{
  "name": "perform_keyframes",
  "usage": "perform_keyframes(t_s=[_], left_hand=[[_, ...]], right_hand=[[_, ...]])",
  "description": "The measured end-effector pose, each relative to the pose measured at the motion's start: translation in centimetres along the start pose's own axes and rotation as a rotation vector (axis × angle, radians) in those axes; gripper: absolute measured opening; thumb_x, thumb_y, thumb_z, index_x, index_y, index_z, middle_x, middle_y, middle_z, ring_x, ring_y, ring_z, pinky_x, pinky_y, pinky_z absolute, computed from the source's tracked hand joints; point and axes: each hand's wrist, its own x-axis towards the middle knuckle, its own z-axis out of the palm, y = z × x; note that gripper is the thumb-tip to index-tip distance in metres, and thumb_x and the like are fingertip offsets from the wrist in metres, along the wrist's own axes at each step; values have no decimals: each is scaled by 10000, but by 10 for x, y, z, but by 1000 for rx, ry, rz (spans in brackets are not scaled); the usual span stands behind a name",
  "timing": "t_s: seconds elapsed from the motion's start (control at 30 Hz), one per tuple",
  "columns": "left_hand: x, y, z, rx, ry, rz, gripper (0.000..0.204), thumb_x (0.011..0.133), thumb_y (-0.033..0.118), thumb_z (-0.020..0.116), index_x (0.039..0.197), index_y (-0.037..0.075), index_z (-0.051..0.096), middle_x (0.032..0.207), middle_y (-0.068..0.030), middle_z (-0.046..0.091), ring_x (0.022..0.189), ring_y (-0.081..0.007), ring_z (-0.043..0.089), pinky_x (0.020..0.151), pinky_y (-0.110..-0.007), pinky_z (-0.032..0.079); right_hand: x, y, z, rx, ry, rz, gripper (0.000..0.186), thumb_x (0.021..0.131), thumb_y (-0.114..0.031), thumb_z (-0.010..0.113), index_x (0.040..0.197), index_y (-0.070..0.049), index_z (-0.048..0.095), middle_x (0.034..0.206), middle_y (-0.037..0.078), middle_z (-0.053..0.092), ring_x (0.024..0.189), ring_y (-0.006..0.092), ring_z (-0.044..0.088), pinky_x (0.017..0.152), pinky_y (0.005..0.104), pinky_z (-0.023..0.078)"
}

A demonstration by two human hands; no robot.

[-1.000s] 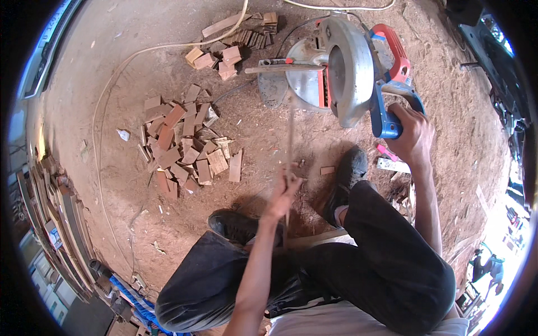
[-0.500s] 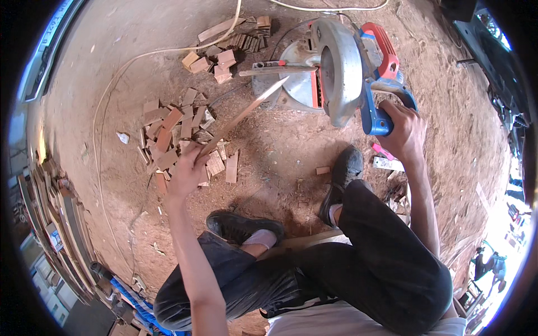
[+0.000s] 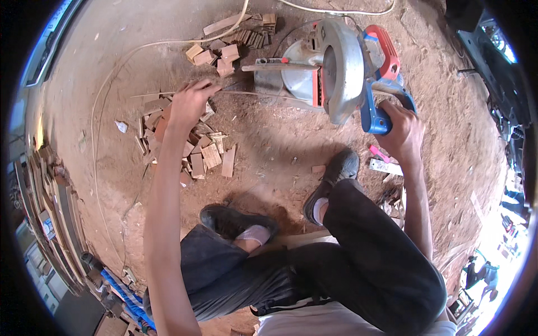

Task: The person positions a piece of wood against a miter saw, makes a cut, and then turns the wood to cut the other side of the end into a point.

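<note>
Left hand pinches a thin, pale wooden strip, far end at the silver-guarded, red-and-blue mitre saw. Right hand curls round the saw's blue loop handle

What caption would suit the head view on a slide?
Left hand holds a thin wooden strip at the saw; right hand grasps its blue handle.

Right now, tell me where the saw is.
In the head view, the saw stands on the ground right of top centre, its blue handle in the right hand, wood blocks to its left.
</note>
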Motion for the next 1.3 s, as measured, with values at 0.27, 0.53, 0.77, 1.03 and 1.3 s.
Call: perform_keyframes(t_s=[0.27, 0.53, 0.77, 1.03, 1.3], left_hand=[[25, -8, 14, -134, 45, -55, 277, 902, 81, 660, 1163, 152, 720, 1077, -56, 686, 1034, -294, 672, 898, -435, 543], [31, -13, 21, -122, -9, -11, 310, 893, 75, 663, 1193, 135, 711, 1240, -113, 687, 1034, -353, 686, 835, -465, 551], [36, -8, 31, -155, -115, -86, 344, 903, 58, 649, 1228, 160, 695, 1238, -105, 681, 976, -345, 699, 769, -460, 564], [29, -12, 36, -185, -75, -89, 313, 935, 103, 637, 1238, 152, 696, 1207, -109, 685, 927, -363, 701, 758, -457, 567], [-26, 42, 47, -287, -187, -168, 209, 997, 161, 605, 1189, 109, 668, 944, -135, 738, 638, -267, 685, 596, -401, 590]], right_hand=[[1, -3, -4, 6, -56, 21, 279, 677, -157, 788, 914, -128, 643, 760, 45, 676, 740, 259, 689, 679, 393, 511], [1, 2, -3, 33, -55, 7, 236, 692, -153, 772, 890, -124, 645, 727, 41, 658, 715, 242, 675, 659, 379, 485], [2, 1, -3, 32, -66, 14, 222, 705, -153, 758, 895, -114, 650, 741, 43, 666, 718, 249, 674, 659, 383, 483], [4, 1, -4, 31, -62, -5, 238, 702, -147, 766, 911, -107, 660, 774, 56, 686, 743, 254, 687, 676, 389, 493], [4, 1, -7, 20, -69, 22, 263, 679, -142, 782, 907, -107, 656, 770, 54, 683, 731, 255, 684, 667, 383, 497]])
